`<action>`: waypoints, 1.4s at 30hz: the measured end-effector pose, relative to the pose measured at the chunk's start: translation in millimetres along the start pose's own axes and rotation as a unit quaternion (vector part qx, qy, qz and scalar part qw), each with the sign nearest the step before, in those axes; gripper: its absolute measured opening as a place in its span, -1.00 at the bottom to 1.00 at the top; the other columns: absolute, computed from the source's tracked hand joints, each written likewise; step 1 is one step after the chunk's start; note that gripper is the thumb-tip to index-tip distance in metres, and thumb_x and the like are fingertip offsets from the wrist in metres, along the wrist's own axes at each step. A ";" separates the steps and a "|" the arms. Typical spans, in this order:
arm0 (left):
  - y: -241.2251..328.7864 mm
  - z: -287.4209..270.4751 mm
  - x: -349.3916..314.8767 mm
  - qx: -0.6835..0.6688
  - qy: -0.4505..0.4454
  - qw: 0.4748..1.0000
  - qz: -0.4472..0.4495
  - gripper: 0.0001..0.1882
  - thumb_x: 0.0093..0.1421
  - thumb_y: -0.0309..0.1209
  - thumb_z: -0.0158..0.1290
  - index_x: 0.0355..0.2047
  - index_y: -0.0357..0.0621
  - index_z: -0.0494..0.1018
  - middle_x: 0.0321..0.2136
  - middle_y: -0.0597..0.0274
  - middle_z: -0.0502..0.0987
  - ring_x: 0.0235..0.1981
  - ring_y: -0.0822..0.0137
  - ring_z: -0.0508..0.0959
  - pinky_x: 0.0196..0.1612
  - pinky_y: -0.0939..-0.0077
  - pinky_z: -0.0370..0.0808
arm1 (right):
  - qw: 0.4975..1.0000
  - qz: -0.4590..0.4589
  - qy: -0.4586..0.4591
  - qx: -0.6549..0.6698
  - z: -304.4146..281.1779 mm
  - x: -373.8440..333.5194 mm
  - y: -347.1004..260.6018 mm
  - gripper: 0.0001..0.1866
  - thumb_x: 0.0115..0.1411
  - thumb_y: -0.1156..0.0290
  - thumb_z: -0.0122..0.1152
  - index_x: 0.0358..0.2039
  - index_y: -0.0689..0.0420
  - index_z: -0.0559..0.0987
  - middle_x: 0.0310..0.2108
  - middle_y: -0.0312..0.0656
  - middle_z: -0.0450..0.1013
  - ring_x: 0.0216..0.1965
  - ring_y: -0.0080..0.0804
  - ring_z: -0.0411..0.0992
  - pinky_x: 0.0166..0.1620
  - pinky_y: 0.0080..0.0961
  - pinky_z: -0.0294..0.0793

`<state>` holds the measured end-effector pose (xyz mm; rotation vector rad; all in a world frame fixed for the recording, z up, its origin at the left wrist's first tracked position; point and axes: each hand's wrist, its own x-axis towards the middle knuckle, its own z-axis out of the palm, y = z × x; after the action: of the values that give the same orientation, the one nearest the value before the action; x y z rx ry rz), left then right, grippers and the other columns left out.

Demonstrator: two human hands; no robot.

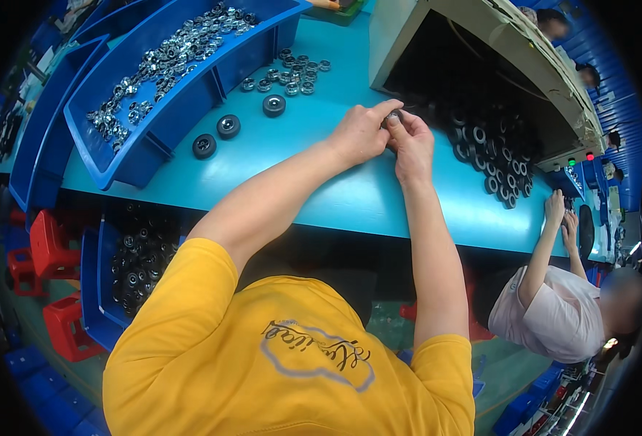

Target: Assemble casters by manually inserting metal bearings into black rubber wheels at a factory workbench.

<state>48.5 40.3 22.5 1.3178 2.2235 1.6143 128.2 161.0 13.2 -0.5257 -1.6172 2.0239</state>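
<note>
Both hands meet above the turquoise table, closed around a small black tyre (391,118), mostly covered by the fingers. My left hand (362,135) grips it from the left, index finger bent over the top. My right hand (413,147) holds it from the right, thumb pressed on it. Whether a hub sits inside cannot be made out. To the left, three black wheels with shiny hubs (229,126) rest on the table in a slanting row. Several loose silver hubs (292,75) lie behind them. A heap of black tyres (508,163) spreads out right of my hands.
A blue bin (190,98) of silver hubs stands at the left. A beige open-fronted housing (384,47) rises behind the tyres. Below the table's left edge is a blue crate (103,291) of black wheels, beside red stools (70,327). At right, another person (553,309) works.
</note>
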 end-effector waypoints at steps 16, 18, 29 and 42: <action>11.2 -21.5 5.8 -0.204 -0.099 0.971 -0.070 -0.56 0.20 -0.56 0.19 0.12 -0.21 0.49 -0.31 0.28 0.61 -0.33 0.56 0.59 -0.24 0.59 0.59 | 0.985 0.068 -0.118 0.102 -11.5 -4.2 -19.1 -0.75 0.32 0.37 0.35 -0.10 0.24 0.60 -0.23 -0.23 0.58 -0.24 -0.49 0.59 -0.14 -0.55 0.62; 9.1 -16.0 6.7 -0.193 -0.103 0.974 -0.064 -0.54 0.19 -0.57 0.20 0.13 -0.22 0.49 -0.26 0.25 0.62 -0.29 0.55 0.60 -0.21 0.59 0.60 | 0.987 0.069 -0.118 0.079 -17.2 -3.4 -18.1 -0.76 0.32 0.38 0.34 -0.09 0.24 0.60 -0.24 -0.24 0.58 -0.24 -0.51 0.58 -0.12 -0.54 0.61; 2.6 15.8 9.0 -0.131 -0.015 0.991 -0.015 -0.47 0.15 -0.70 0.07 0.17 -0.20 0.51 -0.29 0.34 0.62 -0.42 0.63 0.48 -0.37 0.68 0.47 | 1.000 -0.021 0.009 0.012 -9.3 1.1 -2.9 -0.79 0.25 0.56 0.32 -0.13 0.34 0.56 -0.26 -0.08 0.59 -0.28 -0.36 0.61 -0.23 -0.44 0.67; 8.4 1.8 10.5 -0.233 -0.147 0.959 -0.068 -0.40 0.29 -0.50 0.10 0.34 -0.15 0.32 -0.37 0.32 0.52 -0.53 0.60 0.44 -0.59 0.68 0.39 | 0.991 0.023 -0.049 0.121 -28.2 2.7 -12.4 -0.72 0.23 0.47 0.42 -0.10 0.26 0.58 -0.25 -0.15 0.59 -0.25 -0.40 0.61 -0.19 -0.42 0.66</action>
<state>47.8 49.3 32.5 1.1507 1.5959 1.6291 144.0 186.9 19.1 -0.3828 -1.3965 2.2726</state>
